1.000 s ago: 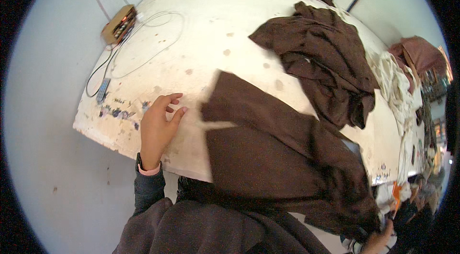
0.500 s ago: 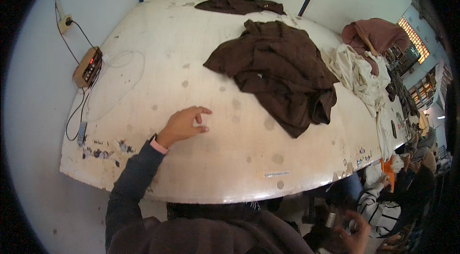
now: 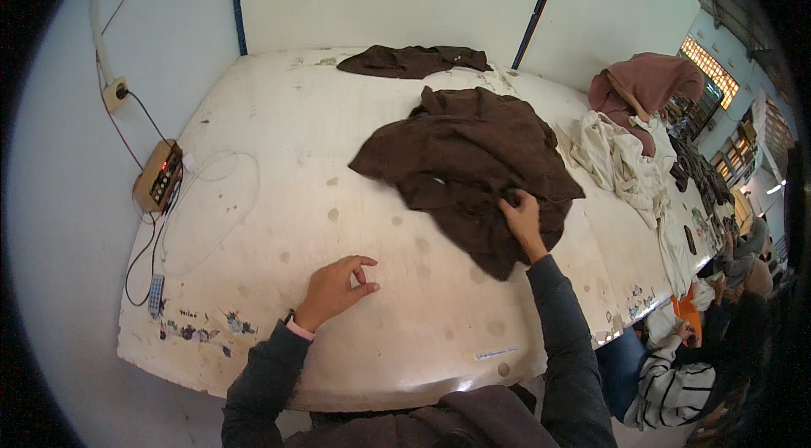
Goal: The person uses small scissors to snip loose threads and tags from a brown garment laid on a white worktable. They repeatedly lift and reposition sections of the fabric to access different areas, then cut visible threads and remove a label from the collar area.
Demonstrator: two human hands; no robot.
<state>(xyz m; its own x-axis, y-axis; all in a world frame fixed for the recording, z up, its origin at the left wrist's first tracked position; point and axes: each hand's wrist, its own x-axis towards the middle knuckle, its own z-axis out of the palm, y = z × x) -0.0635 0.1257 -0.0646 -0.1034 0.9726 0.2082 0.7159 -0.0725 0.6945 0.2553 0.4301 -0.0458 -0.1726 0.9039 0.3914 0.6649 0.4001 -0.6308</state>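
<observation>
One heap of brown cloth [image 3: 473,144] on desk [image 3: 422,330]: my right hand [image 3: 522,215] pinches it; my left hand [image 3: 334,290] hangs loosely spread.

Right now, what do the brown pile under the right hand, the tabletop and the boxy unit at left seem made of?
Brown pile: matte fabric, by its soft folds; fibre unclear.
Tabletop: pale board, perhaps laminated or painted; glossy toward the front, stained in spots.
Boxy unit: tan, dull-looking, perhaps wood or plastic; too small to tell.
</observation>
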